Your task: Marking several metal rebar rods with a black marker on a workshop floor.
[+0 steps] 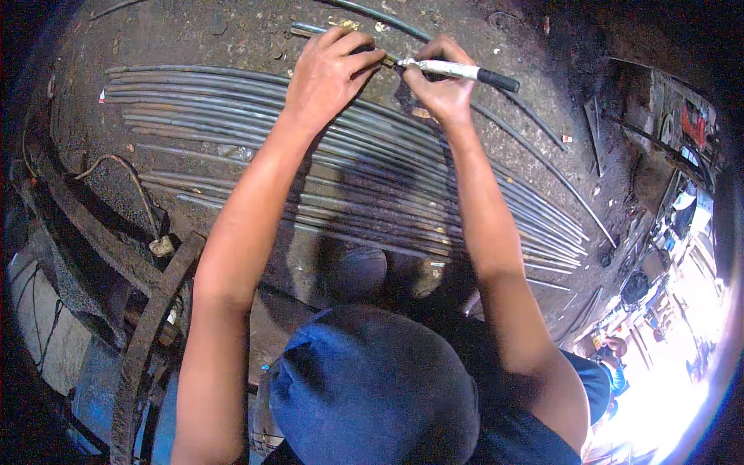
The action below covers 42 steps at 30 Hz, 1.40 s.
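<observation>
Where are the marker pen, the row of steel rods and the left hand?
marker pen [457, 71], head view, white barrel.
steel rods [232, 101], head view, left part of row.
left hand [329, 74], head view, back of hand.

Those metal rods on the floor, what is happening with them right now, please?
A person is crouched over a row of long metal rods laid side by side on a dirty floor. The right hand holds a white marker with a black cap end, its tip down at the far rods. The left hand presses on something thin there, beside the tip; what it is cannot be made out. A curved rusty metal bar lies at the lower left.
</observation>
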Tool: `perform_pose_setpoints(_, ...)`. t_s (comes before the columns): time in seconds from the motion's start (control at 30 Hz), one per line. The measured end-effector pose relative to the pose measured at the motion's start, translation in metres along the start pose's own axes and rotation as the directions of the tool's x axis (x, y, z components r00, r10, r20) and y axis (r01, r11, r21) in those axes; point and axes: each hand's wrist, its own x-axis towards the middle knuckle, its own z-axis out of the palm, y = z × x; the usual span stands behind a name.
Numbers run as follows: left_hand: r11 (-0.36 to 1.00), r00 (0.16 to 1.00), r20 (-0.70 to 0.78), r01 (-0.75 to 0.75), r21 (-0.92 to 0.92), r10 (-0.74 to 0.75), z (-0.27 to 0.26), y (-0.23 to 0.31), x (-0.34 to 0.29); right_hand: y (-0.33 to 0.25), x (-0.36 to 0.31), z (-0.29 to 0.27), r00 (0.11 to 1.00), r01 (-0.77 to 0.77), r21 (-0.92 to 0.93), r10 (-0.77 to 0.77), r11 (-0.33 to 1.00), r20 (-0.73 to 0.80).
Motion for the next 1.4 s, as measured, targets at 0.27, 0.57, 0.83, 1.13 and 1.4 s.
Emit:
perform_pose_setpoints(0.27, 1.000, 1.000, -0.003, 0.022, 0.000, -0.022, 0.0028, -0.0011, 0.0004, 0.0007, 0.0023, 0.0003, 0.999, 0.027, -0.061, -0.026, 0.998, 0.029)
perform_pose_setpoints(0.57, 1.000, 1.000, -0.001, 0.022, 0.011, -0.022, 0.0042, -0.0032, -0.0017, -0.0057, 0.0032, 0.0018, 0.996, 0.063, -0.086, -0.057, 0.994, 0.074)
perform_pose_setpoints(0.83, 1.000, 1.000, 0.006, 0.020, -0.008, -0.020, 0.0048, -0.0031, -0.0002, -0.0016, 0.0020, 0.0033, 1.000, 0.015, -0.036, -0.015, 0.999, -0.020)
perform_pose_setpoints(1.13, 1.000, 0.999, 0.017, 0.031, 0.003, -0.031, 0.0057, -0.0021, -0.0001, 0.0020, 0.0004, 0.0045, 0.997, -0.061, -0.087, 0.057, 0.994, -0.050)
perform_pose_setpoints(1.4, 0.999, 0.999, 0.012, 0.034, 0.014, -0.034, 0.0058, -0.0023, -0.0006, -0.0016, 0.0037, 0.0025, 1.000, -0.007, -0.066, 0.006, 0.998, -0.014)
